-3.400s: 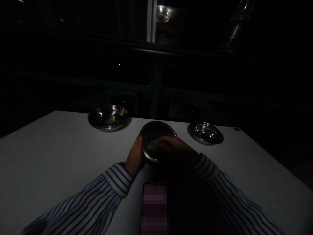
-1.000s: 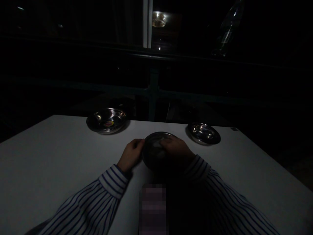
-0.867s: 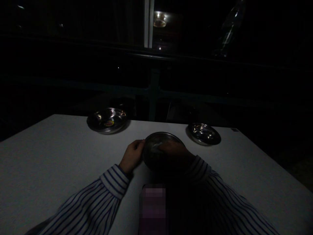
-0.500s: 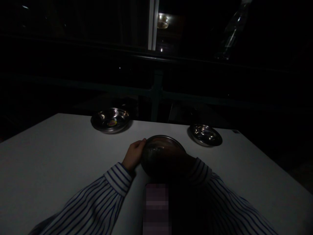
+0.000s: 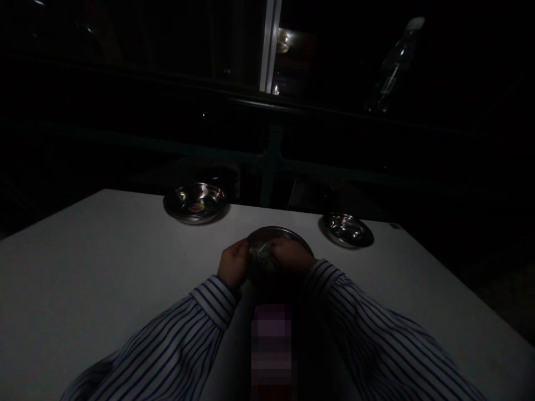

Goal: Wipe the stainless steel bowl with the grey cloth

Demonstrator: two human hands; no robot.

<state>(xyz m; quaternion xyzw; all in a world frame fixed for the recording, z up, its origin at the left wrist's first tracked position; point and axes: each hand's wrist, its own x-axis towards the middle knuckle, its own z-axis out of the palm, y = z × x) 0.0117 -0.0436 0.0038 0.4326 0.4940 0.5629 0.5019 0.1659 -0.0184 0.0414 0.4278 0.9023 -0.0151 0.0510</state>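
Note:
In the middle of the white table is a metal bowl [image 5: 281, 228], its inside mostly in deep shadow. My left hand [image 5: 234, 263] grips the bowl's left rim, fingers closed on it. Inside the bowl, my right hand [image 5: 290, 254] has its fingers drawn together near the left part of the bowl. A pale, shiny patch shows by those fingertips; whether it is a thing held or a reflection is too dark to say. Striped sleeves cover both forearms.
A stack of metal bowls [image 5: 195, 203] with a yellow-red label stands at the table's back left. Another metal bowl [image 5: 348, 230] sits back right. The white table [image 5: 137, 262] ends just behind them. A clear bottle [image 5: 393, 72] stands beyond, in the dark.
My right hand has moved left and up within the bowl, its fingers now showing near the left side. The left hand stays on the rim. The view has shifted slightly.

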